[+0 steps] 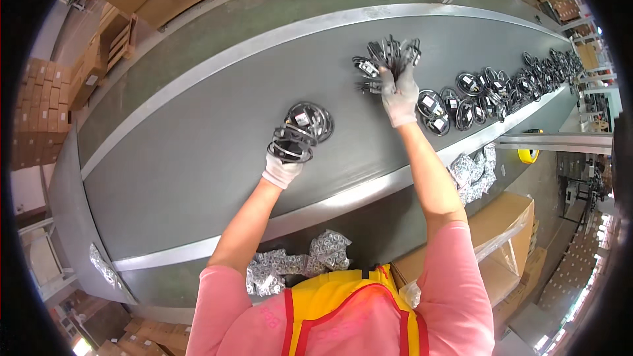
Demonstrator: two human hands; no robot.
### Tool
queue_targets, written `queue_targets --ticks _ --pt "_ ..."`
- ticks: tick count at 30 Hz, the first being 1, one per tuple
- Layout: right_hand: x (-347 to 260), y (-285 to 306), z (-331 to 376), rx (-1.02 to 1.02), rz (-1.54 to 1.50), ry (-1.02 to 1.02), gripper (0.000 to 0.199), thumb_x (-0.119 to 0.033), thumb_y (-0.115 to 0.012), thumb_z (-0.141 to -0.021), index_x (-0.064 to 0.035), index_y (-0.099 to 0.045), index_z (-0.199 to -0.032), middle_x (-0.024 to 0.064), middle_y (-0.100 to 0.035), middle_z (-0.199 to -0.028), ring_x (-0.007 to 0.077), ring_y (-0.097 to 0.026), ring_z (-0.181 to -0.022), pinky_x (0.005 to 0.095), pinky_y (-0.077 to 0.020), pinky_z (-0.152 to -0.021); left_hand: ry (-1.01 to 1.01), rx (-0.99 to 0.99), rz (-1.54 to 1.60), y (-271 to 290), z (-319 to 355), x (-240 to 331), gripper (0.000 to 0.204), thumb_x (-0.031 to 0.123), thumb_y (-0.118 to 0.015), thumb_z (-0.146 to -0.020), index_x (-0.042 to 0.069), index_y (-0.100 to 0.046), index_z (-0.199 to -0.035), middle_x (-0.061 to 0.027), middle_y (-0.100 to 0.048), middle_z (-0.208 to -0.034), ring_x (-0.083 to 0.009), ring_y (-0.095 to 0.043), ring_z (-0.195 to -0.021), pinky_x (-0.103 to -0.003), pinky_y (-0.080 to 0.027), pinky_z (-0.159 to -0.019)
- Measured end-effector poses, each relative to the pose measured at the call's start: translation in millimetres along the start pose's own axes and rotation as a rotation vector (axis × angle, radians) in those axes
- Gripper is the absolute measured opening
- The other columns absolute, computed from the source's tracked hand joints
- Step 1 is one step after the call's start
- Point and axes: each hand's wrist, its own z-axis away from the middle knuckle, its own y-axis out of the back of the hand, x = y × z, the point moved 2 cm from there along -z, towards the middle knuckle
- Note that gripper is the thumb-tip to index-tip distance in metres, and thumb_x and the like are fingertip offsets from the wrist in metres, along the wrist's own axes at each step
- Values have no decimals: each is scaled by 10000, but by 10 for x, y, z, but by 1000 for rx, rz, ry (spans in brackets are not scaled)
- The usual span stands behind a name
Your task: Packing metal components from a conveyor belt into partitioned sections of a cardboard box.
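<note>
Overhead, both gloved hands work above a long grey conveyor belt (198,151); the left hand (283,168) has its fingers curled shut around a coiled black cable (293,142), held low, just over a second coil (315,118) lying flat on the belt; the right hand (400,95) is raised farther out, fingers closed tight on a bunch of coiled cables (388,59), probably gripped high so the loops hang free; to the right a row of laid-out coils (491,92) runs away along the belt; crumpled plastic bags (297,260) lie near the person, beside an open cardboard box (508,224); the fingertips are hidden by the cables, and the number of coils in the bunch cannot be told.
</note>
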Motion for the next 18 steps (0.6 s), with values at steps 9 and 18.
queue_targets --ticks 9,18 --pt "37 503 327 61 -679 -505 196 -191 -639 -887 -82 -490 -951 19 -559 -665 128 -576 -454 223 -411 -392 -152 127 -114 13 -90 -40 271 81 -680 -695 113 -661 -964 -92 -669 -961 -295 -644 -871 -415 -532 -730" --pt "172 113 1196 -215 641 505 740 -284 -683 -747 -83 -388 -1395 227 -363 -1428 403 -371 -1299 496 -403 -1011 -240 138 -166 10 -99 44 209 92 -615 -783 129 -670 -981 -81 -678 -966 -283 -645 -883 -395 -530 -772"
